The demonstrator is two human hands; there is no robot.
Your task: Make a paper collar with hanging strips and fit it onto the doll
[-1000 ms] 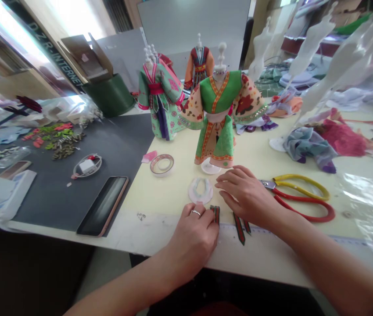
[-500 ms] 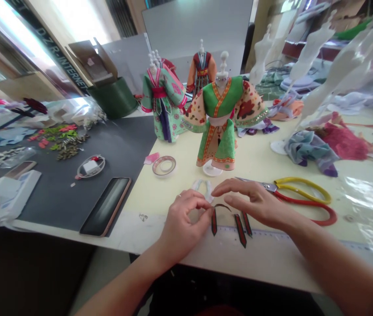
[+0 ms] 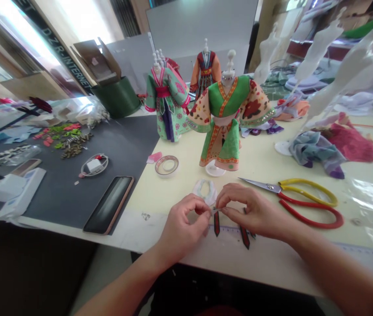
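My left hand [image 3: 186,221] is closed in a pinch at the near edge of the table. Facing it, my right hand [image 3: 252,213] pinches too, and their fingertips nearly meet over a small pale strip [image 3: 216,210]. Which hand bears the strip is hard to make out. Just below the fingertips lies a narrow red piece with dark edging [image 3: 216,224]; a similar red piece [image 3: 244,237] lies under my right hand. A white ring-shaped piece [image 3: 205,191] rests behind my fingers.
Scissors with yellow and red handles [image 3: 280,188] lie right of my right hand. A doll form in a green robe [image 3: 229,103] stands behind. A tape roll [image 3: 166,165] and a phone [image 3: 109,205] are to the left.
My right hand has lowered and moved left, its fingers closing to a pinch near my left fingertips. The thin dark curved strip between the hands no longer shows. The view has shifted slightly.
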